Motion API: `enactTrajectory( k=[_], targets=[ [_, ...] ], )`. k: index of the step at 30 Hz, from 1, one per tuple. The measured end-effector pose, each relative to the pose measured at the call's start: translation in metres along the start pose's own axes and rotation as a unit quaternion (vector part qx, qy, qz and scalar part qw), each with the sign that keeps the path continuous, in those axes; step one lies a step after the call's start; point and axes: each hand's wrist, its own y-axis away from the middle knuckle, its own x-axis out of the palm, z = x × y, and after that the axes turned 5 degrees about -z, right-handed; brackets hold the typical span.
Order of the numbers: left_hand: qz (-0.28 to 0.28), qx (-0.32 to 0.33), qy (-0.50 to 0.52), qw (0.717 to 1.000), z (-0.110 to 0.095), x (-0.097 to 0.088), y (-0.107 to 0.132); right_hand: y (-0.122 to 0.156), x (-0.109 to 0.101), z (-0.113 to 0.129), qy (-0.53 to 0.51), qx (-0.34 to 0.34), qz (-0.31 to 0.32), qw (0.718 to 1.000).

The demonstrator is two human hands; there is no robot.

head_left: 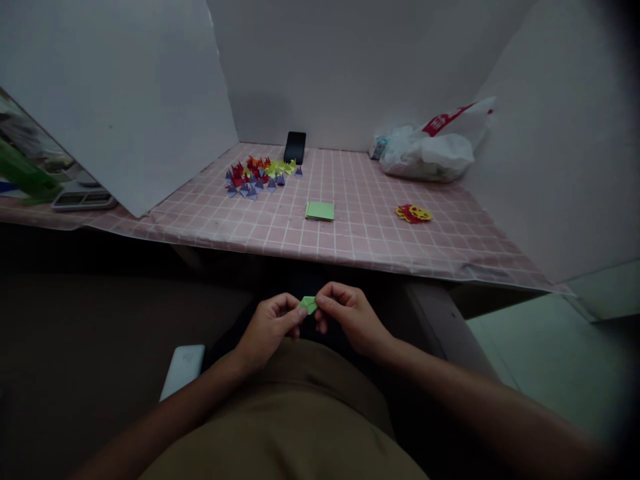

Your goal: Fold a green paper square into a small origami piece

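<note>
White panel [125, 87] on left, largest, stands between the scale [83, 199] and the rest of the pink checked table [360, 240]. White plastic bag [427, 157] at back right. Left hand [270, 327] and right hand [353, 317] in front of table edge, over lap, both pinching the same piece. Pale block [183, 369] beside left forearm. Folded paper figures [258, 183], many colours, clustered near dark phone [295, 147]. Green-topped paper stack [320, 211] mid-table; yellow-and-red item [413, 213] right of it. Smallest: folded green paper [309, 305], between fingertips.
</note>
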Motion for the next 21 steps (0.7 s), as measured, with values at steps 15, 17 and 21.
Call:
enactTrajectory(
  k=[15,17,21],
  targets=[
    [-0.046,0.009,0.087,0.995,0.006,0.002,-0.005,0.003,0.006,-0.004,-0.009,0.044,0.027,0.999],
    [-0.054,0.016,0.079,0.995,0.005,0.002,-0.005,0.004,0.006,-0.006,-0.011,0.056,0.053,0.997],
    [-0.045,0.02,0.044,0.998,0.004,-0.001,-0.004,0.002,0.005,-0.008,-0.011,0.053,0.07,0.996]
  ],
)
